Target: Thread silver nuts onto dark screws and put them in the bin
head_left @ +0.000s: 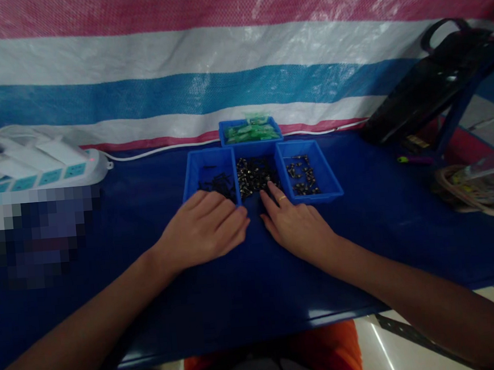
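Note:
Three blue bins meet around a mixed pile of small black and silver screws at the middle. The left bin holds black screws; the right bin holds silver screws. My left hand is closed at the left bin's front edge, fingers curled together; whatever they hold is hidden. My right hand, a ring on one finger, reaches to the near edge of the mixed pile. Its fingers are stretched and slightly apart, their tips at the screws, with nothing visibly held.
Behind the pile, a blue bin holds green packets. A white power strip with plugs lies left, its cord running along the back. At right are a black bottle, a green-purple tool and a woven basket.

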The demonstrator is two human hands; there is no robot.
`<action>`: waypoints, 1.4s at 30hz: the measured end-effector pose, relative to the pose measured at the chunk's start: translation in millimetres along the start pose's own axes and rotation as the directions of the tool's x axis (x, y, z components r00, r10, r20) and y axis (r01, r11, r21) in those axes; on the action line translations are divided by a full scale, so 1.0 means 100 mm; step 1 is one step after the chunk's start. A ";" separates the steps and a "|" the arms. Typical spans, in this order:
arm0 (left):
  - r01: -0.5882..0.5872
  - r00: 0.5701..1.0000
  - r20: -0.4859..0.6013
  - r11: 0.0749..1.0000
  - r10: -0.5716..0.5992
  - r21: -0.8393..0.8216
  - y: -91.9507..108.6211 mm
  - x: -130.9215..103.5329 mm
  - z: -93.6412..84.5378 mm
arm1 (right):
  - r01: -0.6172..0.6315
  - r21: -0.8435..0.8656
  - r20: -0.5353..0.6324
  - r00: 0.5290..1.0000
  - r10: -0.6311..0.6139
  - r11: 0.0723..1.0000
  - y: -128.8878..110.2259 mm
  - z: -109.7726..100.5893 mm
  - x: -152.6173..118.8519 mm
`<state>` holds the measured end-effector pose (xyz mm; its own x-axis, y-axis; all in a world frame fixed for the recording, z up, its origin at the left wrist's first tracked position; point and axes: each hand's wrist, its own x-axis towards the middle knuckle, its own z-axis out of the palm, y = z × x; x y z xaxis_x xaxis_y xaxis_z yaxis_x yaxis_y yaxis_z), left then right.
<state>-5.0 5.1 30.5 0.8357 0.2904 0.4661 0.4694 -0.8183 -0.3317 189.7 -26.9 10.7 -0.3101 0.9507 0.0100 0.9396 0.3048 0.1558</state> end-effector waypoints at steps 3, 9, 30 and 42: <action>-0.173 0.983 0.037 0.972 0.182 -0.161 0.17 0.01 0.05 | 0.005 0.004 0.000 1.000 -0.005 1.000 0.00 0.02 0.01; -0.162 0.969 0.142 0.955 0.202 -0.250 0.28 -0.03 0.22 | 0.115 0.057 -0.025 0.993 -0.114 0.992 0.05 0.03 -0.04; -0.071 0.974 0.195 0.976 0.112 -0.204 0.23 -0.04 0.29 | 0.460 0.215 -0.126 0.888 -0.442 0.862 0.22 0.06 -0.01; 0.145 0.963 0.252 0.974 -0.098 -0.175 0.25 -0.09 0.33 | 0.502 0.524 -0.265 0.864 -0.428 0.688 0.24 0.06 0.00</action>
<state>8.3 -1.5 -9.5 0.8307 0.4846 0.2740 0.5281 -0.8418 -0.1120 212.7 -19.2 8.8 -0.7086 0.6756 0.2033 0.5671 0.7169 -0.4056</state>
